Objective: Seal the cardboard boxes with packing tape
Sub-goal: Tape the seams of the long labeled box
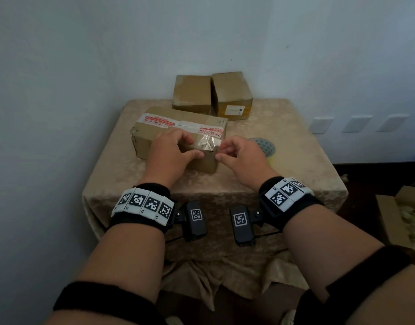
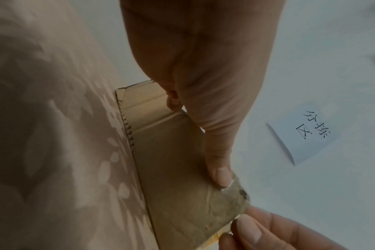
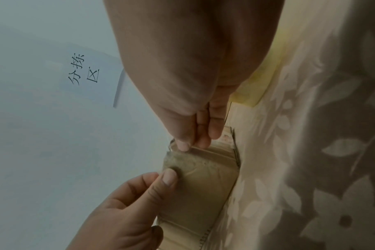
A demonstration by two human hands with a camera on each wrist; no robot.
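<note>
A long cardboard box (image 1: 154,134) lies on the cloth-covered table (image 1: 284,179), with red-printed tape along its top. A clear tape strip (image 1: 207,143) crosses its near right corner. My left hand (image 1: 191,148) holds that corner, fingers curled over the top and thumb (image 2: 220,175) pressing the side face (image 2: 171,152). My right hand (image 1: 221,151) is just right of the corner, and its fingertips (image 3: 185,143) pinch the loose end of the strip at the box edge (image 3: 203,186). The left thumb (image 3: 169,177) lies on the taped cardboard below them.
Two smaller closed boxes (image 1: 192,93) (image 1: 232,95) stand side by side at the back of the table. A tape roll (image 1: 268,147) lies behind my right hand. An open carton (image 1: 401,219) sits on the floor at right. A handwritten paper note (image 2: 306,133) hangs on the wall.
</note>
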